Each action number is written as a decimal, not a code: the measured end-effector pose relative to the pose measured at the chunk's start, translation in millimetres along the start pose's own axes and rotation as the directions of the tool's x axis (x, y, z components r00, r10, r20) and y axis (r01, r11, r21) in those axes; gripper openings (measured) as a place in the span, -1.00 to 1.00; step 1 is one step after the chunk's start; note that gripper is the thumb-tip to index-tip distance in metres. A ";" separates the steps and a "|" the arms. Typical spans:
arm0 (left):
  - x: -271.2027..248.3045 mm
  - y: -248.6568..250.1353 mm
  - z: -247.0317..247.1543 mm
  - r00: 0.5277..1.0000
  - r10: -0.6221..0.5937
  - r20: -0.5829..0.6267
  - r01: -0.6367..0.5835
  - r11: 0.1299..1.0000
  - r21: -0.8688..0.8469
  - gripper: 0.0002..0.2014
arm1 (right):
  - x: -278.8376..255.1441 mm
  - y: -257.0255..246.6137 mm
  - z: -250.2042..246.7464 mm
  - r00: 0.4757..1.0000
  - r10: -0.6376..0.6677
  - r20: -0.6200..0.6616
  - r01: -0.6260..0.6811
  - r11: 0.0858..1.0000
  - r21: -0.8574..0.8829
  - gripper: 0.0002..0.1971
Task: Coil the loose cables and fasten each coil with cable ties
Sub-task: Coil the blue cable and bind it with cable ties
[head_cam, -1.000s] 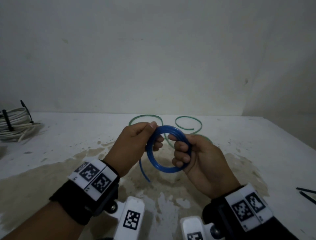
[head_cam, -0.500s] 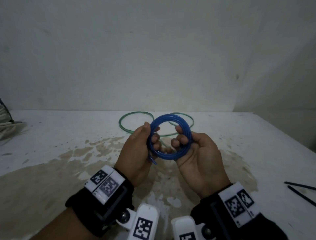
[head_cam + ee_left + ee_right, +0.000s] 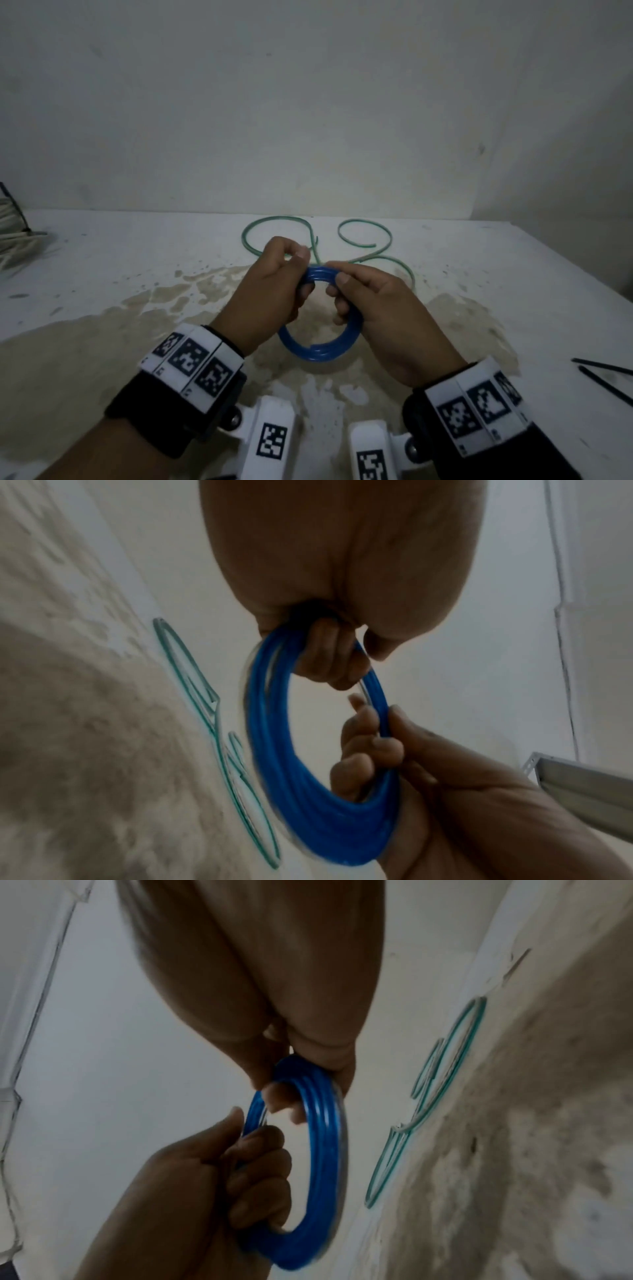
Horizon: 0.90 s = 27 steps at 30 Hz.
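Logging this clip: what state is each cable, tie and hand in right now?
blue cable: coiled, untied, held above the table
left hand: grips the coil
right hand: grips the coil
green cable: loose on the table
white cable: coiled, tied
black cable ties: unused on the table

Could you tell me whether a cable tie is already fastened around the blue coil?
No, the blue coil shows only bare blue loops in both hands, while the black cable ties lie apart on the table.
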<state>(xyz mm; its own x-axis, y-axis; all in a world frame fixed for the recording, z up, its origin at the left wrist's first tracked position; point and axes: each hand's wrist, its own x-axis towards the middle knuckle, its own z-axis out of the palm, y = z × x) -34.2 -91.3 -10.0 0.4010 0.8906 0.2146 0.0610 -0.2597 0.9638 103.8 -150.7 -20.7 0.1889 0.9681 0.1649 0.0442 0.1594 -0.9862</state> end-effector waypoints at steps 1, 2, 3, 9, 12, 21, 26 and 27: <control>-1.2 -0.1 0.5 1.000 -0.001 -0.001 0.001 0.998 -0.063 -0.78 | 0.8 1.5 -0.4 1.000 0.001 -0.018 -0.001 1.000 0.026 -0.76; -2.2 -1.0 1.6 1.000 0.016 -0.001 -0.016 0.995 -0.101 -0.74 | 2.2 2.2 -1.3 0.999 0.007 -0.041 -0.004 0.998 0.061 -0.77; -3.6 -2.0 2.8 0.999 0.033 -0.004 -0.034 0.991 -0.127 -0.71 | 3.5 2.4 -2.4 0.998 0.015 -0.062 -0.008 0.994 0.110 -0.77; -11.7 -14.4 16.1 0.998 -0.064 -0.011 0.054 0.917 -0.396 -0.70 | 8.0 3.1 -7.7 0.989 0.111 -0.096 -0.072 0.937 0.342 -0.79; -12.6 -18.2 19.3 0.995 -0.099 -0.033 0.073 0.887 -0.456 -0.72 | 7.8 2.0 -6.1 0.986 0.153 -0.068 -0.128 0.952 0.278 -0.77; -15.5 -23.9 25.4 0.987 -0.162 -0.005 0.139 0.860 -0.491 -0.71 | -10.5 -34.1 -60.1 0.921 0.115 -0.372 -0.264 0.887 -0.379 -0.74; -25.5 -23.3 35.7 0.980 -0.171 0.102 0.199 0.833 -0.516 -0.70 | -35.3 -50.2 -142.0 0.878 0.146 -0.455 -0.476 0.340 -0.811 -0.67; -27.2 -23.1 37.0 0.978 -0.168 0.120 0.206 0.823 -0.529 -0.70 | -39.8 -49.7 -158.5 0.856 0.184 -0.483 -0.512 0.173 -0.841 -0.67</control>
<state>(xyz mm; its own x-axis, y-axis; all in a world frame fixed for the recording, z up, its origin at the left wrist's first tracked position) -12.8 -123.4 -44.0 0.4919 0.8702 0.0288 -0.3507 0.1678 0.9213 249.6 -227.8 23.8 0.6440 0.7643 -0.0340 0.7362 -0.6312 -0.2444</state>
